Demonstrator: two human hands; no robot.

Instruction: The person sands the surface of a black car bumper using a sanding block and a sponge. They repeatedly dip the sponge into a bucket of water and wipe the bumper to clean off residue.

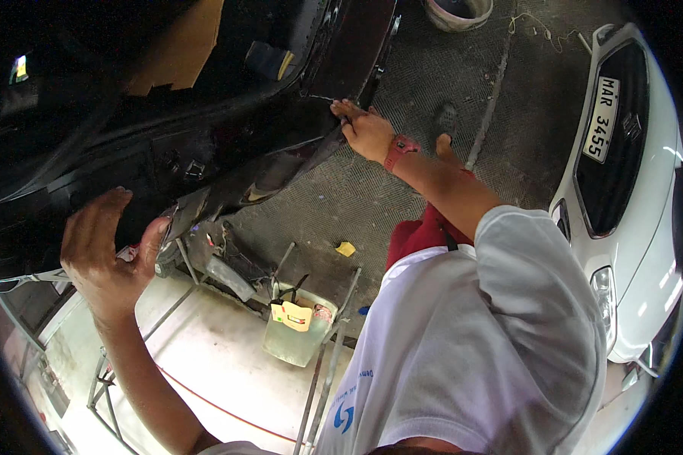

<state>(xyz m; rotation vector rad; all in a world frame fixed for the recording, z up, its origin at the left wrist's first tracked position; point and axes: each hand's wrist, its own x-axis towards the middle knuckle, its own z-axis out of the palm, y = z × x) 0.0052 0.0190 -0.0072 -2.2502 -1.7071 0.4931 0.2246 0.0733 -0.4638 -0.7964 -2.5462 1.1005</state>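
A glossy dark car body [258, 178] fills the upper left, with a long curved edge running toward the middle. My left hand [114, 246] is at the near left of this edge, its fingers spread and curved over the dark surface. Its thumb lies by the rim, apart from the fingers. At the far end of the edge, my right hand [366, 130] rests with its fingers stretched out against the bodywork. A red watch [402, 149] circles that wrist. Neither hand appears to hold a loose thing.
A white car [630, 182] stands at the right. Below the dark edge are a translucent tub [288, 341] with a yellow piece in it, metal stand bars [334, 337] and a large pale panel [212, 364]. A bucket [457, 15] is at the top; a yellow scrap [345, 249] lies on the floor.
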